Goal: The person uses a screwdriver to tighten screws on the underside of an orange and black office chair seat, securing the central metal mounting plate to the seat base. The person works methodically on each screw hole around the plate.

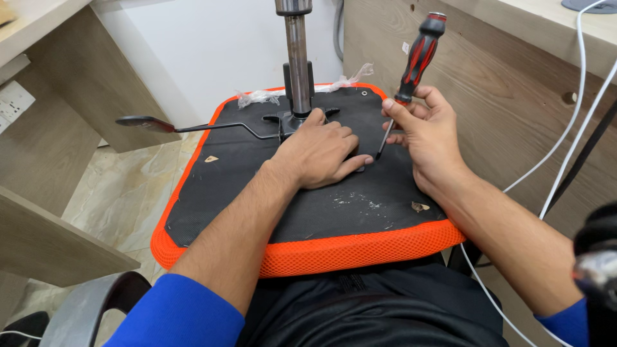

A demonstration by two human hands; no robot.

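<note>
An upturned chair seat (302, 254) with an orange mesh rim and a black underside rests across my lap. A metal gas column (297, 58) rises from the black mechanism plate at its far middle. My left hand (318, 154) lies flat on that plate, fingers pointing right. My right hand (427, 138) grips a red and black screwdriver (414, 61), held almost upright. Its tip touches the seat underside just beside my left fingertips.
A black lever (186, 127) sticks out left from the mechanism. Wooden desk panels (501, 83) stand close on the right and left. White cables (578, 109) hang at the right. Crumpled clear plastic (260, 97) clings to the seat's far edge. A dark chair arm (96, 302) is at lower left.
</note>
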